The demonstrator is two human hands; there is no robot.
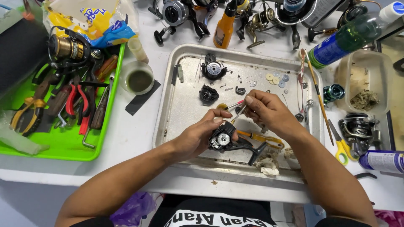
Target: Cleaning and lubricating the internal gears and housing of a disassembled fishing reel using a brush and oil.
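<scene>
While loose parts (275,79) litter the metal tray (185,109), the left hand (198,136) grips a black reel body (225,141); the right hand (269,111) pinches a thin tool (238,113) angled into it.

At your nine o'clock, a green tray (63,145) holds red-handled pliers (75,98) and a gold-spooled reel (67,48). At eleven o'clock stands a cup of dark liquid (138,77); at twelve, an orange bottle (224,27); at two, a green spray can (351,35); at four, yellow-handled scissors (341,145).
</scene>
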